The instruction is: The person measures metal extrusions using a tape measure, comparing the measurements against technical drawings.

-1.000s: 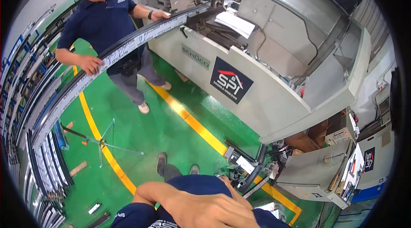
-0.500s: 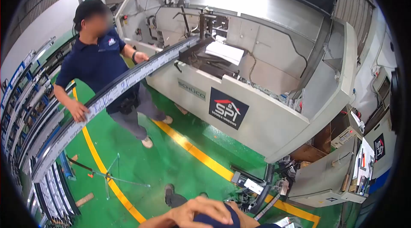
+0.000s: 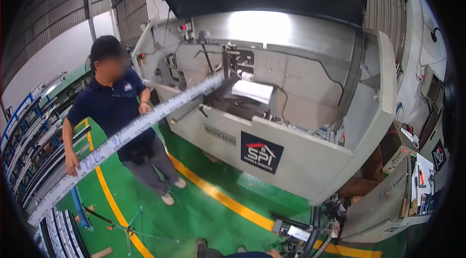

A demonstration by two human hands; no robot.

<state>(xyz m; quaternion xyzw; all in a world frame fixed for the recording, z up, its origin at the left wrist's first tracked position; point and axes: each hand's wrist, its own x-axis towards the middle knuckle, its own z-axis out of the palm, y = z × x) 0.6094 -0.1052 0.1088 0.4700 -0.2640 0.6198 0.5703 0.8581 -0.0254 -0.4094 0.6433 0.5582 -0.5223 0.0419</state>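
Note:
Neither of my hands can be made out now. Only a sliver of skin shows at the bottom edge, too little to tell which part it is. My shoes (image 3: 201,247) and dark clothing appear there too. Across from me, a person (image 3: 114,107) in a dark polo shirt holds a long profile (image 3: 141,123) covered in printed film, one hand near its lower left end and the other near mid-length. The profile slants up to the right, its far end at the white machine (image 3: 310,161).
Papers (image 3: 252,91) lie on the machine bed. Racks of long profiles (image 3: 29,137) line the left side. A thin-legged stand (image 3: 130,229) is on the green floor. A grey cabinet (image 3: 378,204) with papers and tools stands at right.
My hand, visible at the bottom before, has dropped out of sight as the view tilted up. The person's profile has rolled, showing a broader printed face, and its left end sits lower.

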